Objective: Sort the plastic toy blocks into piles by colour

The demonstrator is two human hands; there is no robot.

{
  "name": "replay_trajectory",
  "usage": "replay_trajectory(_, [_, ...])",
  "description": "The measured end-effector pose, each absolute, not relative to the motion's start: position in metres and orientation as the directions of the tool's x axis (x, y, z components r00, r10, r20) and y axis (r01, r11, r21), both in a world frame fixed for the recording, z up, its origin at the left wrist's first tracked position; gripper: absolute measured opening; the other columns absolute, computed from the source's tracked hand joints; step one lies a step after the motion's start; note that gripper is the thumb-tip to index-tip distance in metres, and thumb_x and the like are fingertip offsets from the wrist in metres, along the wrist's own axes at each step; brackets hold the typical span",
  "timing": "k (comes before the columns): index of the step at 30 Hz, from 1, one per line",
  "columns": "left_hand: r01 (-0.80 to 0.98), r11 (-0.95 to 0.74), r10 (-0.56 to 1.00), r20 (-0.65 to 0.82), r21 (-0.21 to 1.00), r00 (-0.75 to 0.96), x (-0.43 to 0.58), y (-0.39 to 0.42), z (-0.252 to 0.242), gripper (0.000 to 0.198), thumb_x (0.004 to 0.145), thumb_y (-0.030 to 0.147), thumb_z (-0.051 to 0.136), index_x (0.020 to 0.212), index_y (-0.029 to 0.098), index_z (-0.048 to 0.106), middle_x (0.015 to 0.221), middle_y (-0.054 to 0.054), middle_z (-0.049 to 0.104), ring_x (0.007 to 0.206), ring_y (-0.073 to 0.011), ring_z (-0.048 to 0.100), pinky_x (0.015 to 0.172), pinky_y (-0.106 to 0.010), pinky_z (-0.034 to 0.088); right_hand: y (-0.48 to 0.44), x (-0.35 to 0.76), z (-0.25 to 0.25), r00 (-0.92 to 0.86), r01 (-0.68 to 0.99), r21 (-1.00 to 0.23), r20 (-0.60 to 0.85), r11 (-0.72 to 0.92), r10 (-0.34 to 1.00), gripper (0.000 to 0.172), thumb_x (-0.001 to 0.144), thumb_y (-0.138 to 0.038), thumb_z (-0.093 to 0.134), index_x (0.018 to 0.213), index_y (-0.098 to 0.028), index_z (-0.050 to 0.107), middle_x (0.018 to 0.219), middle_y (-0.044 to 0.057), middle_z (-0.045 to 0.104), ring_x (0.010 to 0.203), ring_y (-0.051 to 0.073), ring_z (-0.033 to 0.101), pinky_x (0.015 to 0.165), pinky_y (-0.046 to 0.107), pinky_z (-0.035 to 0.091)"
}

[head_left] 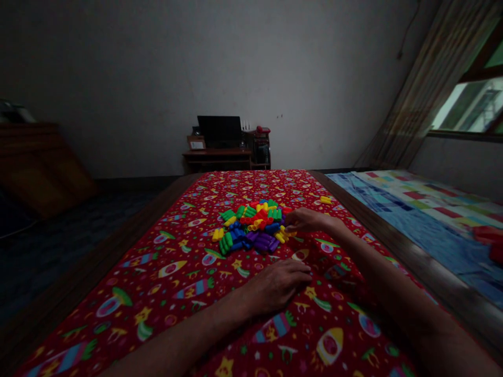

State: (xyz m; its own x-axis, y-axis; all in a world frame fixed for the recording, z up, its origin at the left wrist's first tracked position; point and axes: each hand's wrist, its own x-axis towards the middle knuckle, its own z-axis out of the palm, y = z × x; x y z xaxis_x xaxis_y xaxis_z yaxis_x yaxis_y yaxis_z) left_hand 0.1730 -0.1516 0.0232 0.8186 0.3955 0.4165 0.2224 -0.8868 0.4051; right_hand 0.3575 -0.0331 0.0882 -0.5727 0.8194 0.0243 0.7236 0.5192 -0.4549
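A heap of small plastic pieces [251,225] in green, yellow, red, blue and purple lies on a red cloth printed with rockets and stars [165,283]. My right hand [308,220] reaches to the heap's right edge, its fingers pinched at a yellow piece [281,235]. My left hand [277,285] rests palm down on the cloth, short of the heap, fingers loosely curled and holding nothing. One yellow piece [325,199] lies apart, beyond my right hand.
The cloth covers a wooden-edged surface [396,238]. A patchwork blue sheet [424,214] lies to the right under a window with a curtain [424,84]. A low desk with a dark screen [220,131] stands against the far wall. Dark furniture [35,162] sits at left.
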Motion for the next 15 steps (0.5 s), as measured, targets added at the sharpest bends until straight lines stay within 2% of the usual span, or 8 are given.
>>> replay_trajectory(1, [0.218, -0.883, 0.397, 0.415, 0.415, 0.819, 0.173, -0.152, 0.023, 0.028, 0.093, 0.013, 0.046, 0.114, 0.02, 0.064, 0.125, -0.009, 0.064, 0.118, -0.0179, 0.058, 0.103, -0.033, 0.046, -0.039, 0.361, 0.086, -0.598, 0.701, -0.452, 0.051, 0.552, 0.8, 0.006, 0.065, -0.022, 0.071, 0.071, -0.021, 0.073, 0.061, -0.002, 0.066, 0.055, 0.01, 0.052, 0.053, 0.019, 0.035])
replay_trajectory(3, [0.211, -0.879, 0.397, 0.413, 0.428, 0.819, 0.173, -0.152, 0.025, 0.029, 0.094, 0.013, 0.045, 0.115, 0.02, 0.063, 0.125, -0.009, 0.064, 0.118, -0.0178, 0.058, 0.103, -0.033, 0.046, -0.045, 0.369, 0.083, -0.601, 0.685, -0.458, 0.085, 0.567, 0.794, 0.018, 0.062, -0.014, 0.069, 0.078, -0.022, 0.075, 0.073, -0.001, 0.071, 0.065, 0.012, 0.057, 0.058, 0.019, 0.038])
replay_trajectory(5, [0.205, -0.879, 0.392, 0.408, 0.431, 0.824, 0.174, -0.153, 0.027, 0.03, 0.094, 0.013, 0.044, 0.116, 0.019, 0.063, 0.124, -0.009, 0.064, 0.117, -0.0175, 0.058, 0.102, -0.031, 0.046, -0.042, 0.38, 0.083, -0.57, 0.688, -0.498, 0.08, 0.528, 0.818, 0.017, 0.064, -0.013, 0.066, 0.077, -0.021, 0.075, 0.074, 0.001, 0.071, 0.065, 0.013, 0.058, 0.059, 0.02, 0.039])
replay_trajectory(7, [0.208, -0.88, 0.393, 0.409, 0.426, 0.824, 0.174, -0.153, 0.028, 0.029, 0.094, 0.013, 0.044, 0.116, 0.019, 0.063, 0.124, -0.009, 0.064, 0.117, -0.0175, 0.058, 0.102, -0.031, 0.046, -0.031, 0.393, 0.086, -0.488, 0.692, -0.575, 0.072, 0.436, 0.87, 0.01, 0.069, -0.02, 0.065, 0.073, -0.018, 0.074, 0.069, 0.001, 0.07, 0.06, 0.014, 0.059, 0.056, 0.021, 0.039])
replay_trajectory(10, [0.216, -0.879, 0.402, 0.417, 0.426, 0.815, 0.174, -0.154, 0.028, 0.029, 0.093, 0.012, 0.045, 0.115, 0.018, 0.064, 0.125, -0.009, 0.064, 0.118, -0.0178, 0.057, 0.103, -0.032, 0.045, -0.01, 0.419, 0.086, -0.193, 0.724, -0.636, 0.186, 0.268, 0.963, 0.021, 0.076, -0.032, 0.063, 0.068, -0.015, 0.072, 0.065, 0.004, 0.069, 0.057, 0.016, 0.061, 0.056, 0.024, 0.04])
replay_trajectory(13, [0.218, -0.876, 0.409, 0.421, 0.431, 0.81, 0.173, -0.154, 0.028, 0.029, 0.093, 0.011, 0.044, 0.113, 0.017, 0.064, 0.124, -0.009, 0.065, 0.117, -0.0175, 0.058, 0.105, -0.032, 0.044, 0.005, 0.445, 0.068, 0.134, 0.825, -0.557, 0.359, 0.096, 0.924, 0.023, 0.079, -0.031, 0.06, 0.07, -0.014, 0.071, 0.074, 0.009, 0.072, 0.07, 0.021, 0.065, 0.067, 0.028, 0.044])
replay_trajectory(15, [0.214, -0.875, 0.408, 0.423, 0.434, 0.809, 0.173, -0.154, 0.028, 0.029, 0.093, 0.011, 0.045, 0.113, 0.017, 0.064, 0.123, -0.01, 0.065, 0.117, -0.0171, 0.058, 0.105, -0.032, 0.044, 0.011, 0.457, 0.05, 0.227, 0.871, -0.491, 0.417, 0.008, 0.88, 0.022, 0.08, -0.029, 0.057, 0.08, -0.012, 0.072, 0.086, 0.013, 0.073, 0.081, 0.024, 0.066, 0.077, 0.032, 0.046])
